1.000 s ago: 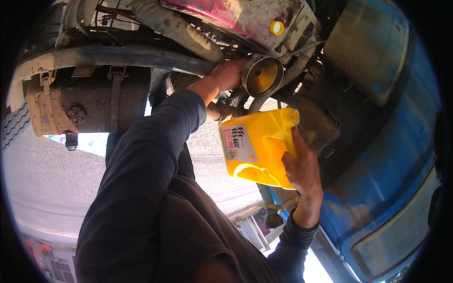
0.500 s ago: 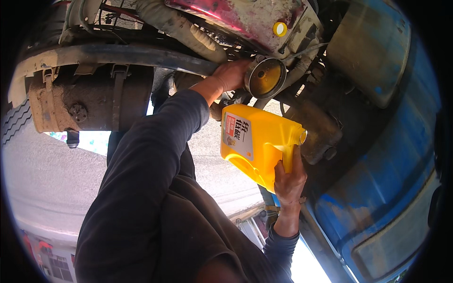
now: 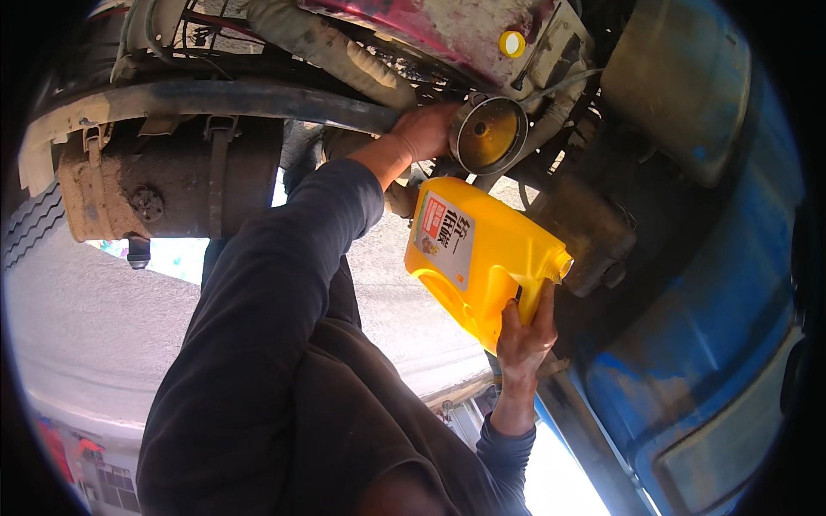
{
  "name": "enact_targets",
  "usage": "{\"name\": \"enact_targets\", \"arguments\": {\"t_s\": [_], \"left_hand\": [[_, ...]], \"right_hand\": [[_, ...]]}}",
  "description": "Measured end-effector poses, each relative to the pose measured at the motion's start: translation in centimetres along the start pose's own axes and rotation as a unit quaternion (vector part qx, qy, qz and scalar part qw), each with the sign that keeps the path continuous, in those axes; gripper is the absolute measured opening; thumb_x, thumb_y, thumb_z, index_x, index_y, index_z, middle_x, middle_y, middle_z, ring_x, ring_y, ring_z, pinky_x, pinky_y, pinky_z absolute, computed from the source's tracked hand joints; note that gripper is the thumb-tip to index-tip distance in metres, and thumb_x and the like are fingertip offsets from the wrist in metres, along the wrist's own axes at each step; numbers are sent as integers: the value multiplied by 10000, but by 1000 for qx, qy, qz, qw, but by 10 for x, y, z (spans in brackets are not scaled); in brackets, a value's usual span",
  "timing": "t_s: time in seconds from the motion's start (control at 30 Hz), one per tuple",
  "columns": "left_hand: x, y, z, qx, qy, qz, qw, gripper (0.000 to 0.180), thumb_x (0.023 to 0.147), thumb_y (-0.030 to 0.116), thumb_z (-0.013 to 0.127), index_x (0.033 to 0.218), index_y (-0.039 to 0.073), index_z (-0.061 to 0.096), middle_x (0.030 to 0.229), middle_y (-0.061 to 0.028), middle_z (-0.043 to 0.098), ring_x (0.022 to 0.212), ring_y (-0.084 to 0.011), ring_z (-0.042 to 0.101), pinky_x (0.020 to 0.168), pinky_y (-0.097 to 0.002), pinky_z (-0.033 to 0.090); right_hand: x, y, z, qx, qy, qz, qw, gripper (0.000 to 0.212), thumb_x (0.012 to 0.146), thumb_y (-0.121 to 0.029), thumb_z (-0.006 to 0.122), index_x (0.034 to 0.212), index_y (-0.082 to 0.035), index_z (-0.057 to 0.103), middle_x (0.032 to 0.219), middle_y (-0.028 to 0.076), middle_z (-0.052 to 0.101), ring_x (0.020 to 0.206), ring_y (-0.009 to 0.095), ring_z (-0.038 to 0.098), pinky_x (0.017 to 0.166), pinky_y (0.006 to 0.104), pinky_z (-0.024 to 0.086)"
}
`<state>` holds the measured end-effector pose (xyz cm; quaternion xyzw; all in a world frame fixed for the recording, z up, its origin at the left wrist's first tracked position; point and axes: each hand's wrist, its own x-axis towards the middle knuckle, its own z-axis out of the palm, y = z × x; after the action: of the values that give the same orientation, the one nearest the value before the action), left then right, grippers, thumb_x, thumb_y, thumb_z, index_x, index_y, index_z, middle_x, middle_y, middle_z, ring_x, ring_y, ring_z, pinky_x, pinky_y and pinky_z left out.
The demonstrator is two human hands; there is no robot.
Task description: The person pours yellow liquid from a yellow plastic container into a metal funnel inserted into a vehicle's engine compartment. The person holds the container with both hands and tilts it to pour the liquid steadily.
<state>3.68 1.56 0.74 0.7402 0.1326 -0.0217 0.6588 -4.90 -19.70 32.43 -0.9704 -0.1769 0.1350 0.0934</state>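
- Sunlit concrete ground (image 3: 129,318) spreads below, with a blue panel (image 3: 688,361) along the right and a brown strapped tank (image 3: 172,189) at the left
- Left hand (image 3: 428,131) is at the left side of a metal funnel (image 3: 469,118); its fingers go out of sight behind the rim, so I cannot tell how they close
- Right hand (image 3: 527,340) holds a yellow jug (image 3: 490,232), fingers wrapped round it near the open mouth (image 3: 565,267); the jug is tilted just below the funnel in view, its mouth facing right, away from the funnel
- Amber liquid (image 3: 499,144), or a film of it, lies inside the funnel; I cannot tell how deep
- What looks like a yellow cap (image 3: 512,44) sits on a grimy red cover (image 3: 413,24), apart from both hands
- Tipping the jug further could spill whatever is inside, since its mouth looks uncapped
- A knock from the nearby jug, or a slip of the left hand, could tilt the funnel and slop its contents
- Bumping the cover could send the cap sliding off
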Motion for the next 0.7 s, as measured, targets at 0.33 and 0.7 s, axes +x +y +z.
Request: {"name": "enact_targets", "arguments": {"t_s": [0.33,0.7], "left_hand": [[0,-11,10,-11,11,30,999,465,898,355,731,1298,129,657,1312,-186,698,1210,-407,653,1019,-470,543],[0,-11,11,-21,0,17,1000,459,897,345,738,1300,142,657,1296,-177,706,1204,-400,657,1013,-462,543]], "right_hand": [[-3,14,9,-43,10,-71,996,382,1010,-137,712,1342,35,633,1404,326,612,986,321,781,808,354,654],[-9,22,14,-10,26,-87,996,447,979,-154,782,1368,-81,574,1412,353,584,951,404,782,793,374,662]]}}
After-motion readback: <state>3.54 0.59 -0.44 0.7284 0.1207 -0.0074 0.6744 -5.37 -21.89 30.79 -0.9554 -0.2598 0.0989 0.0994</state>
